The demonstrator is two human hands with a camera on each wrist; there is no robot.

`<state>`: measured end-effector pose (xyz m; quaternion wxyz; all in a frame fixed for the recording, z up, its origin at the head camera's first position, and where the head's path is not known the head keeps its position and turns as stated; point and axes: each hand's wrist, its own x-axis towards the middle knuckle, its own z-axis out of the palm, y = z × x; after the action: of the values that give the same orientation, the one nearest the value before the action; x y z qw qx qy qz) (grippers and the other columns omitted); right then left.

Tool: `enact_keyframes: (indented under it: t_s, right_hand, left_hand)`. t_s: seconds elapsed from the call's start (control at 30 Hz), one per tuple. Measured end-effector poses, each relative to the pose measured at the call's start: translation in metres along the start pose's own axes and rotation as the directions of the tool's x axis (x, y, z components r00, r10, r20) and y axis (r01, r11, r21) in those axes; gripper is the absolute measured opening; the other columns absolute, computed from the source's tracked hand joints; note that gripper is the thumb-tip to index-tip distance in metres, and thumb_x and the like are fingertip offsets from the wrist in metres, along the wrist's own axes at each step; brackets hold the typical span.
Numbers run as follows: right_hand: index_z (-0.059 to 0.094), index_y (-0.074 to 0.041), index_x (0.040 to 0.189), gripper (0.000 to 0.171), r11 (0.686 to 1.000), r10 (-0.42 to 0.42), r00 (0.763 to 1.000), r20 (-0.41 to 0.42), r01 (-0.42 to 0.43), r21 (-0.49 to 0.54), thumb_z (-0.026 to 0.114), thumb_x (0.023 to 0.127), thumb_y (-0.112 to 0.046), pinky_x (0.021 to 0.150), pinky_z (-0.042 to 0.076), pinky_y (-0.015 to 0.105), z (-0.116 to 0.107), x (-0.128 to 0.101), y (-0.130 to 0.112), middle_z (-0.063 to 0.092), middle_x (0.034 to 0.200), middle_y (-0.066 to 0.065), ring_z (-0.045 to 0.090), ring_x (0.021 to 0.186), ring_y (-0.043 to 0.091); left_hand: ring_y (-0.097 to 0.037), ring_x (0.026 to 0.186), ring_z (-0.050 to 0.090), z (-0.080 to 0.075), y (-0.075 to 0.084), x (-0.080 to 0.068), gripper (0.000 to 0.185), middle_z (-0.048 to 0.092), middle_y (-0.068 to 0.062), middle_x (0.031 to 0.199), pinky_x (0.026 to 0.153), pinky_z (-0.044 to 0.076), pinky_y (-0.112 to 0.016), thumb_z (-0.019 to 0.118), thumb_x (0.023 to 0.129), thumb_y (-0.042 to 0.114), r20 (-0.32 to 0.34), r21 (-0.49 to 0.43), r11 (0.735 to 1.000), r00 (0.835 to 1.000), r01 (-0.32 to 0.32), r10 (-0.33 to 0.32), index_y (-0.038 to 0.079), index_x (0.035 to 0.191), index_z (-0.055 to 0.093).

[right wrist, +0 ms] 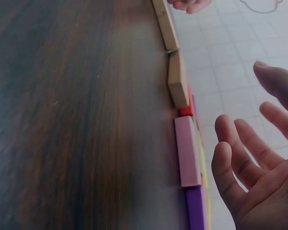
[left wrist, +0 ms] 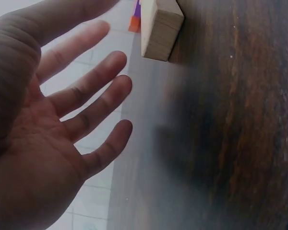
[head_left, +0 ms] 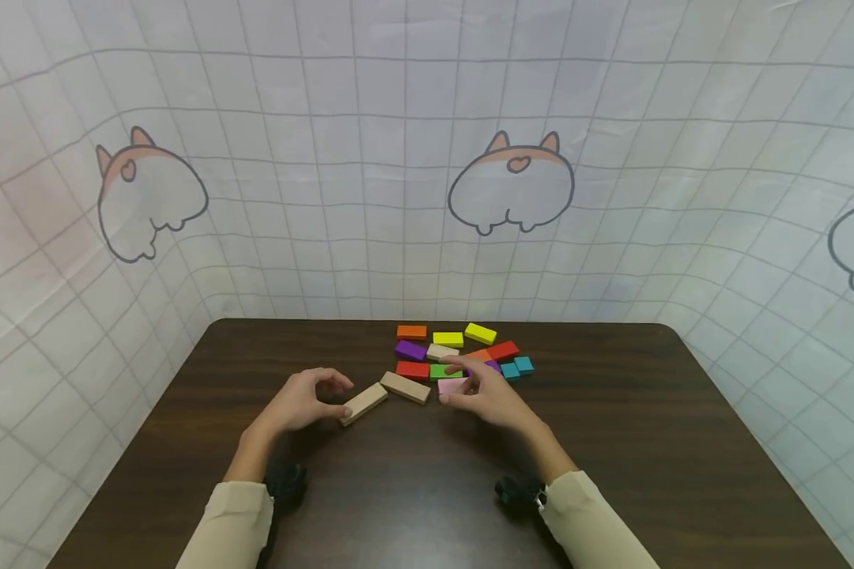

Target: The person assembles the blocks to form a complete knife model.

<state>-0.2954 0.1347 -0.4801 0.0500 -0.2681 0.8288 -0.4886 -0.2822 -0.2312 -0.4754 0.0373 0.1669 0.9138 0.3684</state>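
Note:
Two plain wooden blocks lie end to end at an angle on the dark table: a left one [head_left: 365, 403] and a right one [head_left: 406, 387]. My left hand [head_left: 300, 401] is beside the left block, its thumb at the near end. The left wrist view shows the fingers spread apart, with a wooden block [left wrist: 162, 31] beyond them. My right hand [head_left: 493, 397] hovers around a pink block [head_left: 451, 386], its fingers loosely bent. Seen from the right wrist, the pink block [right wrist: 187, 151] stands apart from those fingers, which hold nothing.
Behind the hands, several coloured blocks lie in loose rows, among them an orange one [head_left: 411, 333], a purple one [head_left: 410, 351], a red one [head_left: 413, 371] and a blue one [head_left: 523, 365]. A gridded cloth [head_left: 370, 197] hangs behind the table [head_left: 612, 442].

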Motion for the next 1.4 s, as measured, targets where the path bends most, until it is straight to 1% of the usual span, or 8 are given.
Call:
enact_keyframes:
  t_s: [0.17, 0.4, 0.5, 0.77, 0.83, 1.03, 1.17, 1.4]
  right_hand:
    - [0.057, -0.008, 0.144, 0.055, 1.0, 0.019, 0.997, 0.069, -0.021, 0.017, 0.077, 0.095, -0.021, 0.068, 0.053, 0.037, 0.009, 0.014, 0.005, 0.06, 0.135, 0.017, 0.062, 0.084, 0.026]
    - [0.06, -0.011, 0.141, 0.05, 0.996, 0.083, 0.992, 0.097, -0.079, -0.042, 0.077, 0.095, -0.017, 0.096, 0.05, 0.05, 0.013, 0.025, 0.005, 0.064, 0.128, 0.012, 0.063, 0.111, 0.035]
    - [0.062, -0.014, 0.139, 0.048, 0.992, 0.095, 0.99, 0.101, -0.086, -0.088, 0.078, 0.094, -0.018, 0.097, 0.05, 0.051, 0.017, 0.03, 0.005, 0.066, 0.124, 0.01, 0.062, 0.111, 0.033]
    - [0.065, -0.012, 0.134, 0.046, 0.985, 0.15, 0.985, 0.085, -0.141, -0.1, 0.081, 0.091, -0.013, 0.062, 0.056, 0.036, 0.029, 0.041, 0.005, 0.066, 0.112, 0.007, 0.065, 0.061, 0.022]
    - [0.066, -0.011, 0.131, 0.045, 0.979, 0.171, 0.982, 0.076, -0.161, -0.122, 0.082, 0.089, -0.014, 0.06, 0.055, 0.034, 0.032, 0.042, 0.003, 0.066, 0.11, 0.006, 0.064, 0.056, 0.02]
    - [0.07, -0.013, 0.122, 0.041, 0.954, 0.223, 0.974, 0.042, -0.21, -0.215, 0.087, 0.085, -0.017, 0.06, 0.053, 0.034, 0.037, 0.048, -0.003, 0.067, 0.103, 0.002, 0.064, 0.052, 0.018]
    - [0.071, -0.012, 0.123, 0.041, 0.945, 0.238, 0.97, 0.038, -0.223, -0.238, 0.086, 0.085, -0.015, 0.058, 0.053, 0.033, 0.038, 0.049, -0.004, 0.065, 0.1, 0.0, 0.064, 0.053, 0.018]
    - [0.074, -0.009, 0.123, 0.038, 0.944, 0.194, 0.98, 0.047, -0.173, -0.282, 0.082, 0.086, -0.01, 0.058, 0.051, 0.029, 0.038, 0.049, -0.005, 0.066, 0.098, 0.001, 0.059, 0.063, 0.015]
  left_hand:
    - [-0.022, 0.092, 0.061, 0.002, -0.004, 0.001, 0.031, 0.066, -0.004, 0.098, 0.084, 0.05, -0.041, 0.091, 0.081, 0.019, 0.037, -0.017, 1.0, 0.999, 0.003, -0.002, 0.011, 0.105, 0.074]
    - [-0.021, 0.084, 0.056, 0.007, -0.007, 0.008, 0.033, 0.063, -0.005, 0.091, 0.076, 0.047, -0.036, 0.092, 0.078, 0.016, 0.08, -0.045, 0.999, 0.997, 0.004, 0.0, 0.011, 0.105, 0.073]
    - [-0.02, 0.08, 0.055, 0.007, -0.008, 0.009, 0.036, 0.061, -0.005, 0.088, 0.07, 0.046, -0.034, 0.093, 0.077, 0.015, 0.096, -0.048, 0.999, 0.995, 0.01, -0.005, 0.01, 0.106, 0.073]
    - [-0.019, 0.076, 0.055, 0.006, -0.009, 0.009, 0.037, 0.061, -0.004, 0.084, 0.065, 0.045, -0.031, 0.093, 0.076, 0.014, 0.108, -0.046, 0.999, 0.994, 0.007, -0.002, 0.009, 0.107, 0.072]
    - [-0.02, 0.076, 0.055, 0.005, -0.01, 0.009, 0.037, 0.061, -0.004, 0.084, 0.065, 0.045, -0.031, 0.092, 0.077, 0.014, 0.113, -0.046, 0.999, 0.994, 0.004, 0.001, 0.008, 0.107, 0.073]
    - [-0.021, 0.076, 0.056, 0.001, -0.012, 0.007, 0.035, 0.062, -0.006, 0.086, 0.065, 0.046, -0.032, 0.091, 0.079, 0.013, 0.125, -0.058, 0.998, 0.992, -0.014, 0.021, 0.008, 0.11, 0.074]
    - [-0.022, 0.076, 0.057, -0.001, -0.014, 0.005, 0.033, 0.062, -0.005, 0.085, 0.064, 0.047, -0.032, 0.089, 0.081, 0.012, 0.134, -0.067, 0.998, 0.991, -0.019, 0.028, 0.008, 0.112, 0.076]
    - [-0.022, 0.073, 0.056, -0.006, -0.017, 0.002, 0.031, 0.062, -0.002, 0.083, 0.061, 0.046, -0.031, 0.087, 0.083, 0.011, 0.151, -0.08, 0.996, 0.988, -0.029, 0.04, 0.009, 0.113, 0.077]
